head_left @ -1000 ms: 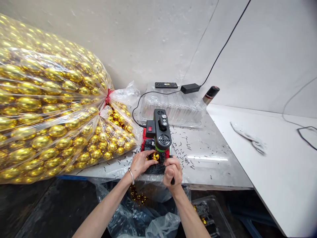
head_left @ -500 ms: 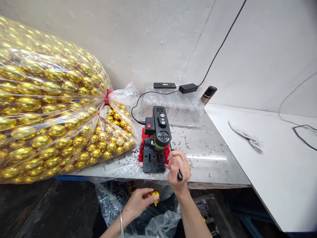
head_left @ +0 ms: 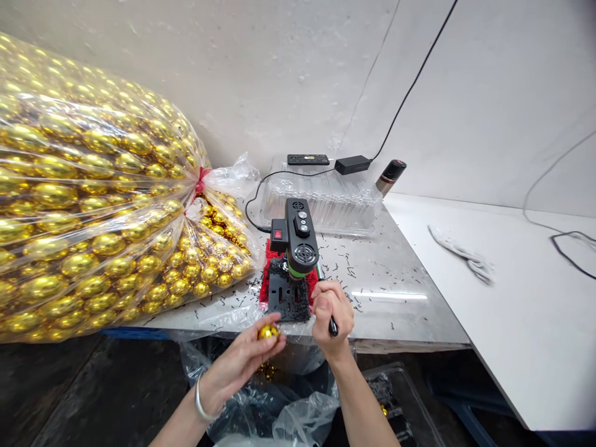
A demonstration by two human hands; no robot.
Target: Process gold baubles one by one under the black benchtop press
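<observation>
In my left hand (head_left: 249, 347) is a shiny gold ball (head_left: 269, 333), pinched between thumb and fingers just past the table's front edge. My right hand (head_left: 333, 315) is wrapped round the black-tipped lever handle (head_left: 333, 326) of a small black machine (head_left: 302, 239). The machine has round fan grilles, buttons and a red switch (head_left: 278, 234). Its slotted black base plate (head_left: 284, 302) rests on a red mat (head_left: 264, 292). Beneath my hands, a clear plastic bag (head_left: 302, 419) lies over my lap, with a few gold balls (head_left: 267, 371) visible in it.
A huge clear sack of gold balls (head_left: 93, 230) fills the left side. Behind the machine are a clear plastic tray (head_left: 326, 202), a remote (head_left: 308, 159), a power adapter (head_left: 352, 164) and a dark-capped bottle (head_left: 391, 177). Black shreds litter the metal tabletop (head_left: 372, 267). A glove (head_left: 460, 254) lies right.
My left hand has lifted the gold ball up and left, closer to the base plate's front edge. My right hand keeps its grip on the lever, nearly unmoved.
</observation>
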